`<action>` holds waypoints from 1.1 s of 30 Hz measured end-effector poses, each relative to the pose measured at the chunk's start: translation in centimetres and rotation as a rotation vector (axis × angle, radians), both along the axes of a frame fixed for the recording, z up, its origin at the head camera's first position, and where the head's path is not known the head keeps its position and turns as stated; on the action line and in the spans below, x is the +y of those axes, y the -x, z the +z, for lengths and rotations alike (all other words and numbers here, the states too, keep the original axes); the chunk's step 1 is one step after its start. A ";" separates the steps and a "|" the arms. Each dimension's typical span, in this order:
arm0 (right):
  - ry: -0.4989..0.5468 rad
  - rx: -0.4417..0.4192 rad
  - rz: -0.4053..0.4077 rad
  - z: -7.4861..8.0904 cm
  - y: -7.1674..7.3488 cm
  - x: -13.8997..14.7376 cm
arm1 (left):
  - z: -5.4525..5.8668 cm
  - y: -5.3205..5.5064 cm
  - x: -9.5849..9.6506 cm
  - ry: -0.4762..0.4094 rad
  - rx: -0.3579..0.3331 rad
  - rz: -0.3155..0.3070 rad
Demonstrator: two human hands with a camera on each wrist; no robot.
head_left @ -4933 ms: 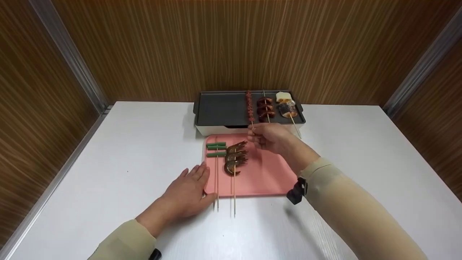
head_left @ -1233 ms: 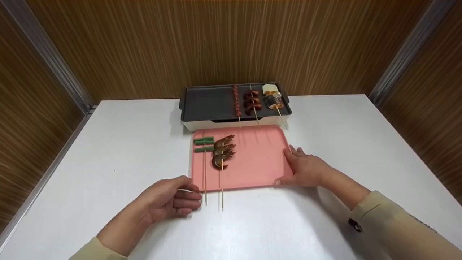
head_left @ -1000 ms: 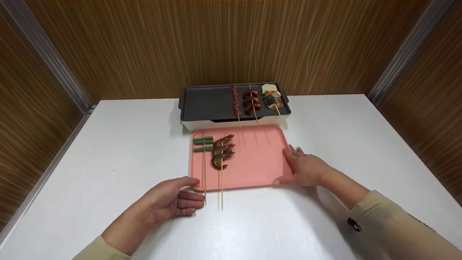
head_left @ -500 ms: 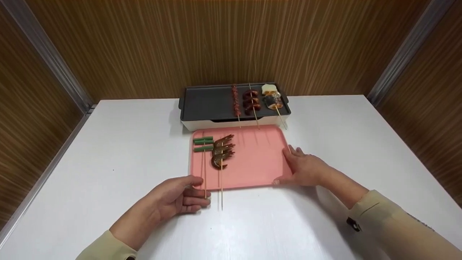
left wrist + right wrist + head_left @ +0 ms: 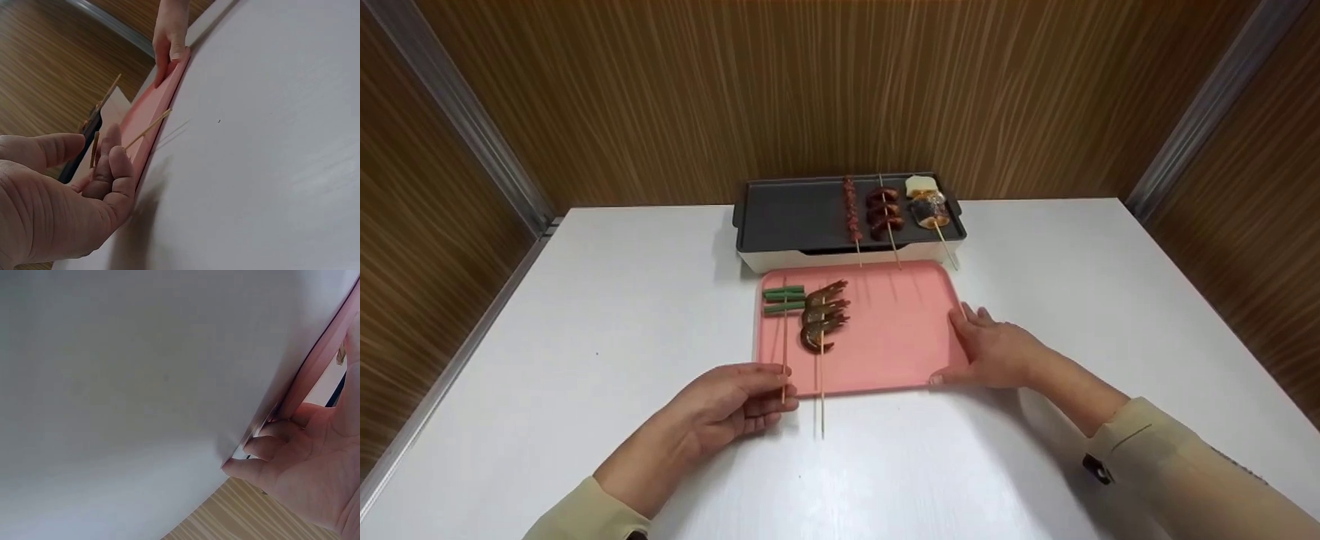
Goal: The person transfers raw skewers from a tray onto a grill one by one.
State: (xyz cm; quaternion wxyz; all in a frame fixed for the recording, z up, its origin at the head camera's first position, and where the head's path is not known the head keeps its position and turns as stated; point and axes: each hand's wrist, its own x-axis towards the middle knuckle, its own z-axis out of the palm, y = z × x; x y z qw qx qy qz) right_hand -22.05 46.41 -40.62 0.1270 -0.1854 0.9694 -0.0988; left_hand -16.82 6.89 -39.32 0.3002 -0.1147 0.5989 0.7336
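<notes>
My left hand (image 5: 735,401) is at the front left corner of a pink tray (image 5: 892,352). Between thumb and fingers it pinches the lower stick of a skewer of green vegetable pieces (image 5: 784,297), whose green end is over the tray's left side. Just right of it lies a shrimp skewer (image 5: 823,319), its stick poking past the tray's front edge. My right hand (image 5: 997,351) grips the tray's front right corner, thumb at the front edge and fingers along the right side. In the right wrist view its fingertips (image 5: 233,467) touch the tabletop.
Behind the tray stands a dark grill plate (image 5: 795,214) on a white base. It bears a thin red meat skewer (image 5: 850,210), a glazed brown skewer (image 5: 884,212) and a white-and-browned skewer (image 5: 930,208), their sticks jutting forward. Wood-grain panels (image 5: 840,90) enclose the white table (image 5: 645,300).
My left hand has moved right and closed its thumb and fingers on the green vegetable skewer's stick, which has shifted slightly. Earlier my right hand left the red meat skewer for the tray corner.
</notes>
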 end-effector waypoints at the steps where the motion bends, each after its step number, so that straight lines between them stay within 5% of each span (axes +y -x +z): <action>1: 0.001 0.001 -0.001 0.0 0.0 0.0 | 0.0 0.0 0.0 0.000 -0.001 0.003; 18: -0.002 -0.005 -0.010 -0.1 0.0 0.0 | -0.2 -0.8 -0.4 -0.014 0.035 -0.022; 33: -0.002 0.007 0.001 -0.1 -0.1 0.0 | 1.8 -1.9 -1.1 -0.014 0.065 -0.101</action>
